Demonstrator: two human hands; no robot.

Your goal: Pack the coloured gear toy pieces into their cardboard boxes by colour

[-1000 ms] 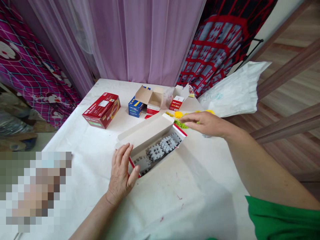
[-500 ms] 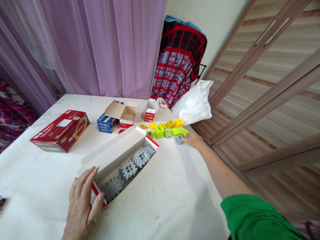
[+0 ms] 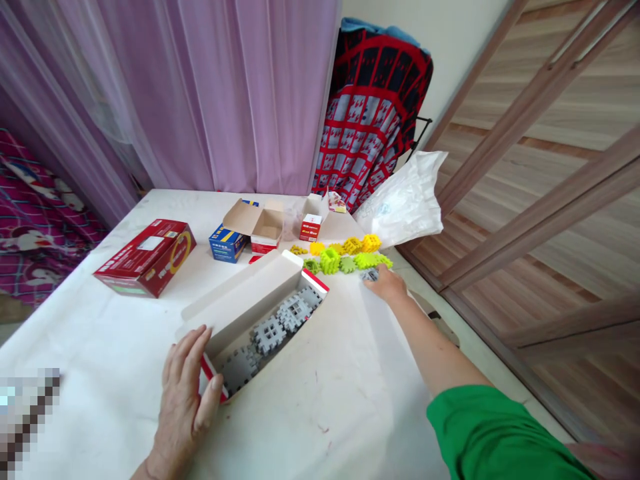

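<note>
A long open box (image 3: pixel 240 313) with a red end lies slanted on the table, and grey interlocking pieces (image 3: pixel 270 335) lie inside it. My left hand (image 3: pixel 187 393) rests on the box's near end, fingers along the outside and thumb at the corner. At the right table edge, my right hand (image 3: pixel 389 283) has its fingers closed on a grey piece (image 3: pixel 370 275). Just beyond that hand are green pieces (image 3: pixel 330 261) in a row, with yellow pieces (image 3: pixel 353 246) behind them.
On the white table (image 3: pixel 125 367), a closed red box (image 3: pixel 147 257) sits at left. Behind the long box stand a blue box (image 3: pixel 229 245), an open cardboard box (image 3: pixel 267 230) and a small red-and-white box (image 3: pixel 311 228). A white plastic bag (image 3: pixel 403 203) lies at the back right.
The view has shifted, so the table things appear further right. My right hand's fingers now cover more of the grey piece. My left hand stays at the box's near end.
</note>
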